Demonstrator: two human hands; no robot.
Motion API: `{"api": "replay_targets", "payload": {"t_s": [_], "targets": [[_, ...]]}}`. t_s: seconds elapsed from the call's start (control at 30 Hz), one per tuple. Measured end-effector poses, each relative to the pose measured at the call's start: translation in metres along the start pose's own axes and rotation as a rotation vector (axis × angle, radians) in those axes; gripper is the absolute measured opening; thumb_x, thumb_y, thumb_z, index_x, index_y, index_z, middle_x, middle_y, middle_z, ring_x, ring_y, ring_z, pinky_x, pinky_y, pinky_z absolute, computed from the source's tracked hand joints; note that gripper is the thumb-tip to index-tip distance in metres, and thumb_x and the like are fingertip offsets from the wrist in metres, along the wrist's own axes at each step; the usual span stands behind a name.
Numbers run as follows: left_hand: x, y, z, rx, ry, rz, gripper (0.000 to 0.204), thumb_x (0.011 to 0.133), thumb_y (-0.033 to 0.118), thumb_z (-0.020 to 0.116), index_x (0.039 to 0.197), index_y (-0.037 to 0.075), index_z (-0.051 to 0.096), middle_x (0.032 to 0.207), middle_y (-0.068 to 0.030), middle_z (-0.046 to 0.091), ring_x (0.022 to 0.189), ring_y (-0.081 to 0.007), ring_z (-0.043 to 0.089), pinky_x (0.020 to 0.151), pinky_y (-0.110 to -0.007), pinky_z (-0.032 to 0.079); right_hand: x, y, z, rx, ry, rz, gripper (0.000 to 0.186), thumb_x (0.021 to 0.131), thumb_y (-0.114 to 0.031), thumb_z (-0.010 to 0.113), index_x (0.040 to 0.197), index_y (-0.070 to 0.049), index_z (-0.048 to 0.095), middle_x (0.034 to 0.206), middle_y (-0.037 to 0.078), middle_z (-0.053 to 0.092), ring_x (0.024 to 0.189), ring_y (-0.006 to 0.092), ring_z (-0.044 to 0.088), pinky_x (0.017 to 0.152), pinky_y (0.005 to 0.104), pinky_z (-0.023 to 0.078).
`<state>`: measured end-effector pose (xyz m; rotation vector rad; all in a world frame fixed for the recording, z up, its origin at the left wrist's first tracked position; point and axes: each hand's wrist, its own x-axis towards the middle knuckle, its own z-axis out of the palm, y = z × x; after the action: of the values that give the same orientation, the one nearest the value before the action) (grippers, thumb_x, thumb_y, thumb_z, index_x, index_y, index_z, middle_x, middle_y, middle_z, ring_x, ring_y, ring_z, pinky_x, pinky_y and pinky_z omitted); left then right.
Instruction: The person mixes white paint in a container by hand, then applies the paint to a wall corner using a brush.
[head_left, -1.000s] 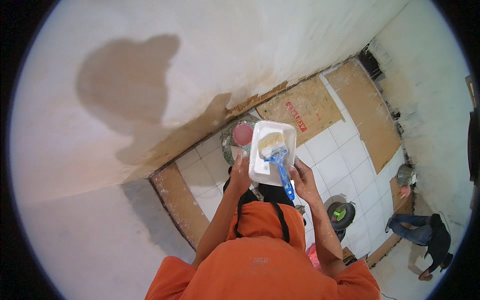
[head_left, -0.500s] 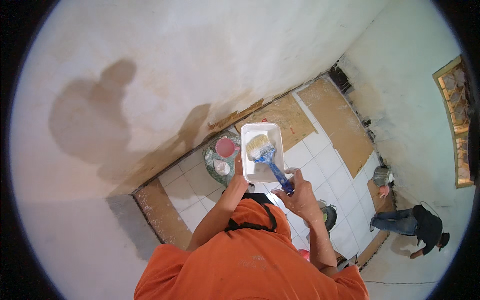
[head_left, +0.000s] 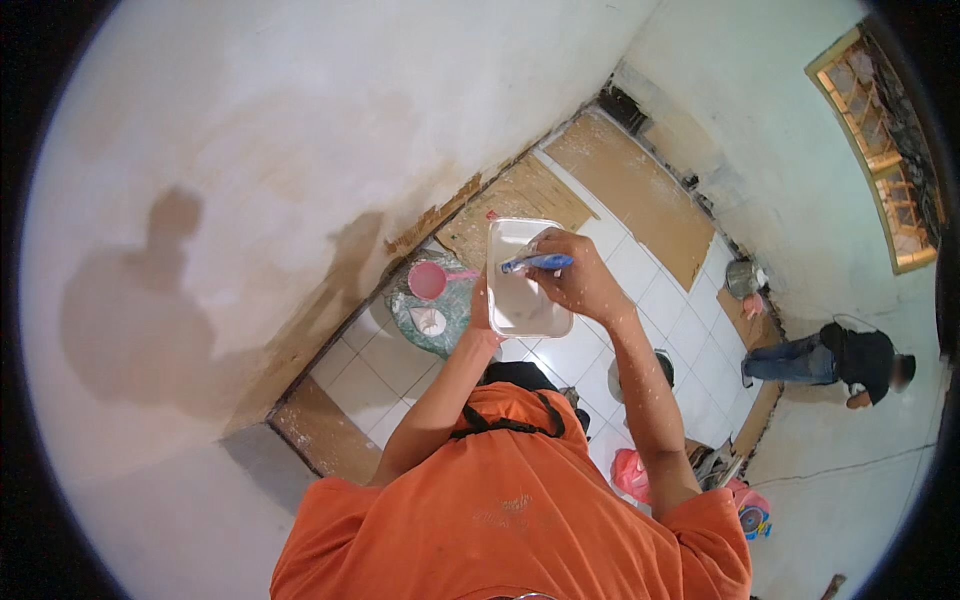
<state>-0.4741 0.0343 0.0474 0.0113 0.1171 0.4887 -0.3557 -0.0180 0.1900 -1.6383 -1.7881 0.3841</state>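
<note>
A white rectangular tub (head_left: pixel 520 308) is held up in front of my chest, with whitish paint in its bottom. My left hand (head_left: pixel 482 312) grips its left side, the fingers partly hidden beneath. Inside the tub's upper part is a paintbrush (head_left: pixel 540 262) with a blue handle. My right hand (head_left: pixel 585 275) is closed around this brush from the right, over the tub's rim. The bristles are mostly hidden by the hand. Spots of white paint dot my right forearm.
A pink dipper (head_left: pixel 427 281) and a small white object (head_left: pixel 428 321) rest on green plastic sheeting (head_left: pixel 455 318) by the left wall. Cardboard (head_left: pixel 632 195) covers parts of the tiled floor. A co-worker (head_left: pixel 865 360) stands by the right wall, near a metal bucket (head_left: pixel 742 279).
My right hand has moved from beside the handle's end to up over the tub and taken hold of the paintbrush. The handle has swung to point right. The whole view has shifted.
</note>
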Motion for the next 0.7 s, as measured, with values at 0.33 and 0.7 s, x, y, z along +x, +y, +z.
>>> {"api": "replay_targets", "payload": {"t_s": [0.33,0.7], "targets": [[0.015,-0.016,-0.010,-0.059,-0.169,-0.067,0.046,0.098,0.037,0.038,0.129,0.006,0.052,0.120,-0.0124,0.061,0.110,-0.0274,0.060,0.094,-0.045,0.051,-0.010,0.006,-0.025,-0.096,0.063,0.156,0.012,0.076,-0.007,0.071,0.082,0.002,0.066,0.077,0.020,0.062,0.074,0.0365,0.061,0.067,0.0421,0.049],[0.084,-0.067,-0.009,-0.112,-0.065,-0.034,0.048,0.097,0.037,0.037,0.132,0.007,0.050,0.122,-0.0152,0.059,0.106,-0.0298,0.062,0.090,-0.046,0.052,-0.041,0.068,-0.074,-0.012,-0.102,0.116,0.012,0.079,-0.007,0.069,0.084,0.003,0.065,0.077,0.020,0.062,0.067,0.0350,0.059,0.060,0.0415,0.047]]}}
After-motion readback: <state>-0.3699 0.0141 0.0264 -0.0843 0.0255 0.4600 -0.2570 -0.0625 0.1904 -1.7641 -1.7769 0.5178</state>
